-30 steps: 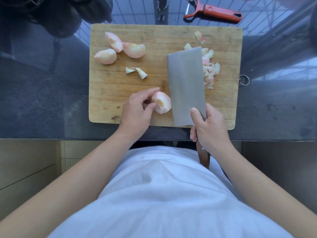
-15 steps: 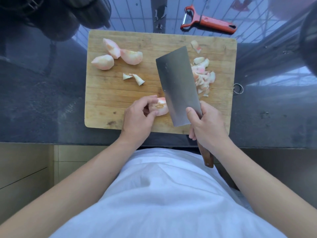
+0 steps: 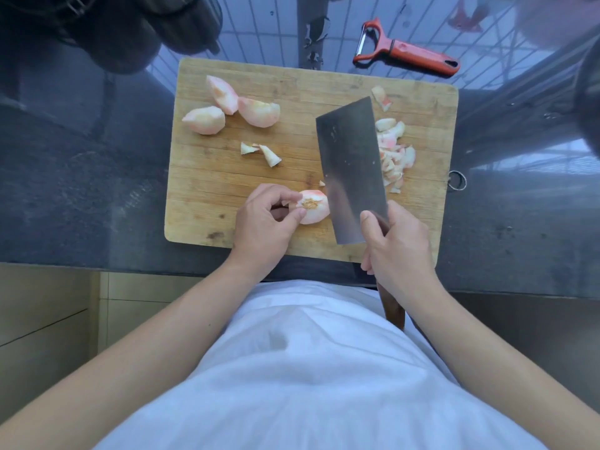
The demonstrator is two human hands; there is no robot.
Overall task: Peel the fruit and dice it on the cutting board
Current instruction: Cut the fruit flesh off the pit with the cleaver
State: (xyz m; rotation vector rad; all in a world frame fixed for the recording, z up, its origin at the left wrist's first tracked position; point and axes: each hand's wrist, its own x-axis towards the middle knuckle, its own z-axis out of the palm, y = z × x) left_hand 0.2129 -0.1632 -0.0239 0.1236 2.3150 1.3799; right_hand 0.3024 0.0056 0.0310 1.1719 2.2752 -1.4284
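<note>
Three peeled peach wedges (image 3: pixel 227 107) lie at the far left of the bamboo cutting board (image 3: pixel 207 196), flesh pale pink and moist-looking; two small offcuts (image 3: pixel 261 153) sit just nearer. Left hand (image 3: pixel 264 222) pinches the remaining peach piece (image 3: pixel 313 206) by thumb and fingertips, near the board's front edge; rough brown pit scar faces up. Cleaver (image 3: pixel 352 167), a broad matte steel rectangle, tilts with its edge against the piece's right side. Right hand (image 3: pixel 397 245) grips the dark wooden handle, thumb on the blade flat. Diced peach (image 3: pixel 394 151) is heaped beyond the blade.

Risk, as judged: the rounded, wet piece may roll or slip under the cut, bringing the edge toward the pinching fingertips; the board could slide on the glossy dark tabletop (image 3: pixel 81 190). Red peeler (image 3: pixel 409 51) lies on the tabletop beyond the board.
</note>
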